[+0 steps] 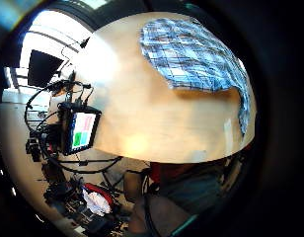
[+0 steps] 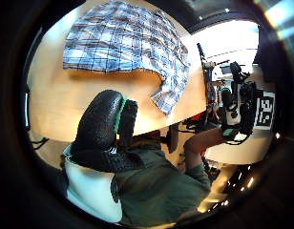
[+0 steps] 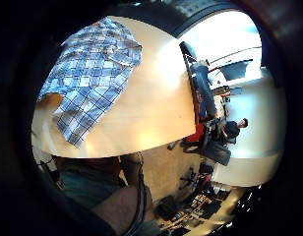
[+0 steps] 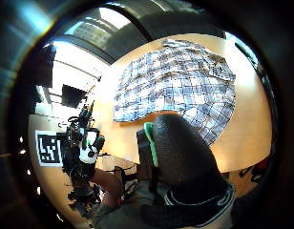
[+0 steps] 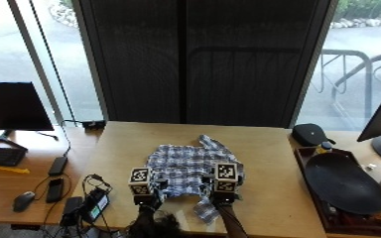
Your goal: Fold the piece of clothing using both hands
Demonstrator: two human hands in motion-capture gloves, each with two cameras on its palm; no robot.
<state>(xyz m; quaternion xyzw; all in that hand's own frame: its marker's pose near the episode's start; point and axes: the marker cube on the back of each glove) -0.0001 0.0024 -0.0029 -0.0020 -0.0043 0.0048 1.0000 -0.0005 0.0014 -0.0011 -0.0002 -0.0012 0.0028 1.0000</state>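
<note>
Garment: a blue-and-white checked cloth shirt (image 5: 192, 173) lies spread, a little rumpled, on the light wooden table (image 5: 270, 163), about mid-width and toward the near edge. One corner or sleeve trails at the near right almost to the table's near edge.
Same garment, palm views: it lies flat on the wood (image 1: 194, 52) (image 2: 123, 40) (image 3: 90, 73) (image 4: 178, 86), with the loose piece running toward the person's side of the table.
Left hand: the black-gloved left hand (image 5: 146, 197) is over the shirt's near left edge. From above I cannot tell how its fingers are set, or whether it touches the cloth. Its thumb-side view shows a gloved digit (image 2: 101, 126) out over bare wood, apart from the shirt.
Right hand: the black-gloved right hand (image 5: 222, 196) is over the shirt's near right part, just above the trailing piece. Grip cannot be told. Its thumb-side view shows a gloved digit (image 4: 178, 148) before the shirt's near edge.
Far right: a black oval dish (image 5: 346, 183) sits in a dark tray.
Left side: a small screen device (image 5: 95, 206) with cables sits at the table's near left corner.
</note>
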